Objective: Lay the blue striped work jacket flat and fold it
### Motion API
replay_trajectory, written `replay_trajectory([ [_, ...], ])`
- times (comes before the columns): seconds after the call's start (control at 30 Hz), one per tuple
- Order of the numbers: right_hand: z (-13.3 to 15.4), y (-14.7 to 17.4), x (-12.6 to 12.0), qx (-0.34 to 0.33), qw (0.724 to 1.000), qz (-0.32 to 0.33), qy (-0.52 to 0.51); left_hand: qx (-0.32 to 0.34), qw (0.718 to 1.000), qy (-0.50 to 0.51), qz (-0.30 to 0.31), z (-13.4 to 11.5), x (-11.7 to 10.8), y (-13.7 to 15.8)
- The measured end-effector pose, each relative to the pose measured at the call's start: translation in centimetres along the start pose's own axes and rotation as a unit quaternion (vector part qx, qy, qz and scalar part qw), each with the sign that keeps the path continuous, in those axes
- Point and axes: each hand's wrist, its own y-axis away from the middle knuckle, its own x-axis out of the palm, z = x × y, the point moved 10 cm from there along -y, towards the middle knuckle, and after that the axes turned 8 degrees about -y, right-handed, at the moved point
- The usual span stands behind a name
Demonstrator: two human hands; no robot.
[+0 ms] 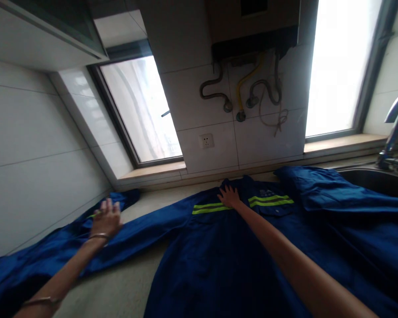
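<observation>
A blue work jacket (215, 256) with yellow-green reflective stripes lies spread, front up, on the countertop (119, 287). One sleeve stretches out to the left. My right hand (229, 197) rests on the upper chest near the collar, fingers spread and holding nothing. My left hand (106, 219), slightly blurred, is over the sleeve's far end and another blue garment (53, 247) at the left; its fingers look outstretched. Whether the left palm touches the cloth I cannot tell. More folded blue cloth (334, 190) lies at the right, beside the sink.
A sink (365, 179) with a chrome faucet (393, 132) is at the right. On the tiled back wall are a power socket (206, 141), a water heater (255, 26) and its pipes (240, 95). A cabinet (46, 35) overhangs the upper left. Two windows flank the heater.
</observation>
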Motion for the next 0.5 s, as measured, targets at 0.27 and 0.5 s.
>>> replay_trajectory([
  [0.27,-10.0,1.7,-10.3,0.03,0.997,-0.028,0.064,0.275,0.945,0.112,0.138,-20.5,7.3,-0.2],
  [0.5,-27.2,5.5,-17.6,0.154,0.981,0.016,0.12,0.179,0.955,0.144,0.185,-19.0,11.9,0.9],
])
